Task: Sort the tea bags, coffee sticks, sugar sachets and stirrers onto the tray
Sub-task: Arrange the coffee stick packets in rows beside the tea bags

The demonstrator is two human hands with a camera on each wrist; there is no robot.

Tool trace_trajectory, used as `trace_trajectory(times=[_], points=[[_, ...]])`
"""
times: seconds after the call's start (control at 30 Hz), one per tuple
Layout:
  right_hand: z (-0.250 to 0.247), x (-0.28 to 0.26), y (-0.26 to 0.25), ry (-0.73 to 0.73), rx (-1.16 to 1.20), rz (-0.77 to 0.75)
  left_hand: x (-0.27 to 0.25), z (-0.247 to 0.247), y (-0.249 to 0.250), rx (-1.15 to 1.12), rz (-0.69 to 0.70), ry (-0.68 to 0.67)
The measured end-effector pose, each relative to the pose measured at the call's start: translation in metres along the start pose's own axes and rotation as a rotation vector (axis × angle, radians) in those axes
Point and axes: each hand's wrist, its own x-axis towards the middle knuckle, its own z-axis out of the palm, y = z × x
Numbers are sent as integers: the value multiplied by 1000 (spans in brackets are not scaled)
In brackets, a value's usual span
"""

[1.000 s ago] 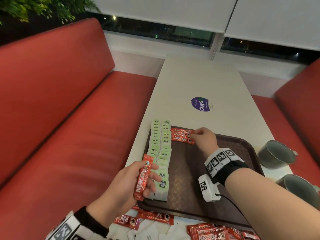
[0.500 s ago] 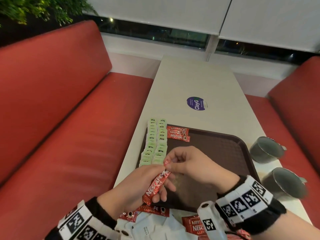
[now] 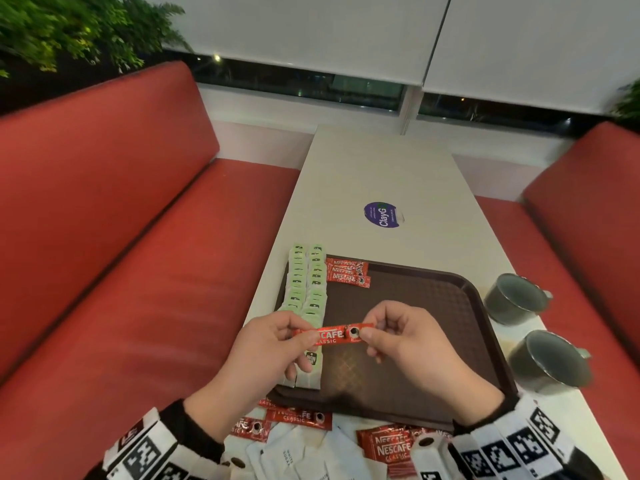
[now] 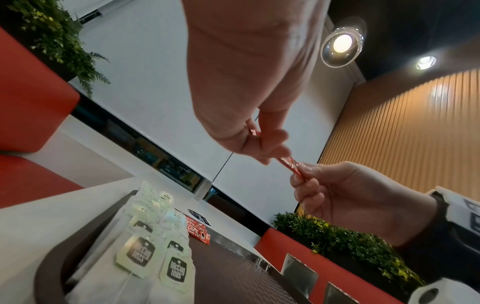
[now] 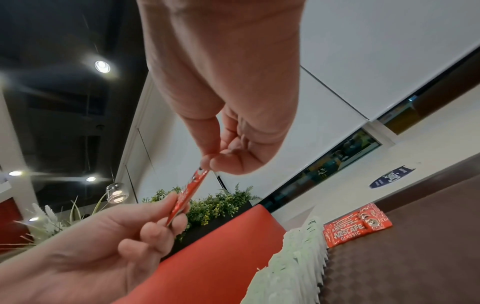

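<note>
Both hands hold one red coffee stick (image 3: 334, 335) level above the brown tray (image 3: 415, 375). My left hand (image 3: 277, 336) pinches its left end and my right hand (image 3: 384, 336) pinches its right end. In the wrist views the same coffee stick (image 4: 290, 164) (image 5: 187, 198) stretches between the two hands. Two rows of green tea bags (image 3: 306, 292) run down the tray's left side. A few coffee sticks (image 3: 346, 271) lie side by side at the tray's far left. Loose coffee sticks (image 3: 298, 417) and white sugar sachets (image 3: 287, 455) lie on the table in front of the tray.
Two grey cups (image 3: 516, 299) (image 3: 550, 362) stand on the white table (image 3: 381, 174) right of the tray. A round purple sticker (image 3: 381, 215) is on the table beyond the tray. Red bench seats (image 3: 121, 271) flank the table on both sides.
My right hand came back from the far coffee sticks and took the free end of the stick in my left hand. The stick has turned from upright to level.
</note>
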Motion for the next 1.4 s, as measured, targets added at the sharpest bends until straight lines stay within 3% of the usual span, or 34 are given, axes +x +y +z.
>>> trace_trajectory(times=[0.17, 0.4, 0.57, 0.7, 0.97, 1.4], points=[[-3, -5, 10, -18, -17, 58, 4, 0, -7, -55, -33, 13], [-5, 14, 31, -34, -26, 151, 23, 5, -24, 54, -20, 92], [-20, 65, 52, 188, 22, 250, 35, 1, -27, -14, -42, 155], [-35, 113, 78, 301, -99, 266, 31, -8, -30, -47, -56, 137], [-24, 167, 108, 305, -114, 371, 22, -21, -42, -111, -118, 119], [-13, 187, 107, 373, -248, 371, 10, -36, -66, -123, -183, 133]])
